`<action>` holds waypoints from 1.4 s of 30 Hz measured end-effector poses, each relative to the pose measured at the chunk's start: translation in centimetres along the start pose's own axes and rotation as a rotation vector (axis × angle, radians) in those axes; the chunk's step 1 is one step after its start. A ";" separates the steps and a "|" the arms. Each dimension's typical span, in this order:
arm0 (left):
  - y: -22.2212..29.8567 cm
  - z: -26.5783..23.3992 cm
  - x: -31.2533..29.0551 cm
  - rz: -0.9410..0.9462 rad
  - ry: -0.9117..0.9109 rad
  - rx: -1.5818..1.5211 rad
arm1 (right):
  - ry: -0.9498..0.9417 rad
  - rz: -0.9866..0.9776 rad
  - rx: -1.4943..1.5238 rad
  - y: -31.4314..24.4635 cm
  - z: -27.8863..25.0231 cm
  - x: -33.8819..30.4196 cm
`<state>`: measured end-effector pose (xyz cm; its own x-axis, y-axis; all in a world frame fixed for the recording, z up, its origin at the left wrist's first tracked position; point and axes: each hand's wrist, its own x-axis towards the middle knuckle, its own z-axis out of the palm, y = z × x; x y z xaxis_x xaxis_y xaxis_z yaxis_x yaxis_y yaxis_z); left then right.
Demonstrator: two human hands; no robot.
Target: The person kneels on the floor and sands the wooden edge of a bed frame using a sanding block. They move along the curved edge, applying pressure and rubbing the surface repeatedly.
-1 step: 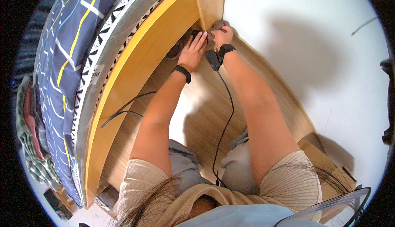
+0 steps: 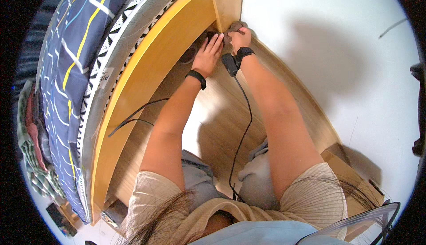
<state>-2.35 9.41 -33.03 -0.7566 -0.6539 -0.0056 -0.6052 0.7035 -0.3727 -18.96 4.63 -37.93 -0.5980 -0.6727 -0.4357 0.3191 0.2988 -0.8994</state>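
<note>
At the foot of the wooden bed post, my right hand is closed on a crumpled grey-brown cloth. The cloth sits in the corner by the white wall. My left hand is close beside it, its fingers stretched out and together, the tips next to the cloth and the post's base. Its palm faces away, so what lies under it is hidden. Dark rounded items, too shaded to name, are under the bed rail by my left hand.
The yellow wooden bed rail curves along my left, with patterned bedding above it. A white wall stands on my right. A black cable hangs from a black box at my right wrist. A cardboard box is at lower right.
</note>
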 end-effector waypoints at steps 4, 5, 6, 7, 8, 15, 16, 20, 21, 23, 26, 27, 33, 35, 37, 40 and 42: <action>-0.2 -1.6 -0.4 -0.053 0.115 -0.097 | -0.017 0.006 0.045 -2.9 0.1 -1.9; -0.1 -1.9 -0.7 -0.073 0.168 -0.153 | -0.033 0.061 0.084 -3.6 0.0 -2.6; 0.2 -2.2 -1.0 -0.125 0.216 -0.294 | -0.050 0.115 0.123 -4.2 -0.2 -3.3; 0.6 -2.4 -1.6 -0.175 0.264 -0.436 | -0.077 0.159 0.165 -4.9 -0.3 -4.0; 1.0 -2.6 -1.9 -0.224 0.312 -0.580 | -0.071 0.194 0.139 -5.5 -0.4 -4.6; 0.3 -2.0 -1.2 -0.827 0.217 -1.508 | -0.159 0.283 0.210 -8.1 -0.5 -7.4; 0.6 -1.7 -0.9 -0.811 0.279 -1.677 | -0.181 0.293 0.220 -8.2 -0.5 -7.8; -1.0 -0.8 1.5 -0.819 0.303 -1.778 | -0.258 0.179 0.302 -9.0 -0.4 -8.9; -1.5 -0.6 2.3 -0.782 0.371 -1.802 | -0.272 0.152 0.300 -9.0 -0.5 -9.1; -1.6 -0.3 3.3 -0.707 0.506 -1.847 | -0.326 0.113 0.328 -9.2 -0.7 -9.2; -2.1 0.0 4.5 -0.832 0.436 -1.770 | -0.385 0.075 0.373 -9.0 -1.2 -8.8; -2.2 -0.1 4.8 -0.836 0.454 -1.791 | -0.413 0.045 0.355 -8.8 -1.4 -8.5; -2.2 -0.3 5.2 -0.823 0.320 -1.516 | -0.402 -0.007 0.232 -6.9 -1.3 -6.0; -2.2 0.0 5.1 -0.837 0.238 -1.480 | -0.354 0.009 0.207 -6.0 -1.0 -5.3; -2.1 0.6 5.1 -0.881 0.134 -1.522 | -0.372 0.013 0.206 -5.3 -1.1 -4.6; -1.3 1.9 5.2 -0.882 0.155 -1.565 | -0.335 0.057 0.185 -4.5 -1.3 -3.7; -0.7 2.8 5.4 -0.887 0.205 -1.531 | -0.325 0.080 0.182 -4.3 -1.6 -3.4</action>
<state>-5.29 4.63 -35.44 -0.0507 -0.9868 -0.1536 -0.3864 -0.1225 0.9142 -19.41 6.71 -32.65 -0.3108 -0.8403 -0.4441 0.4984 0.2538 -0.8290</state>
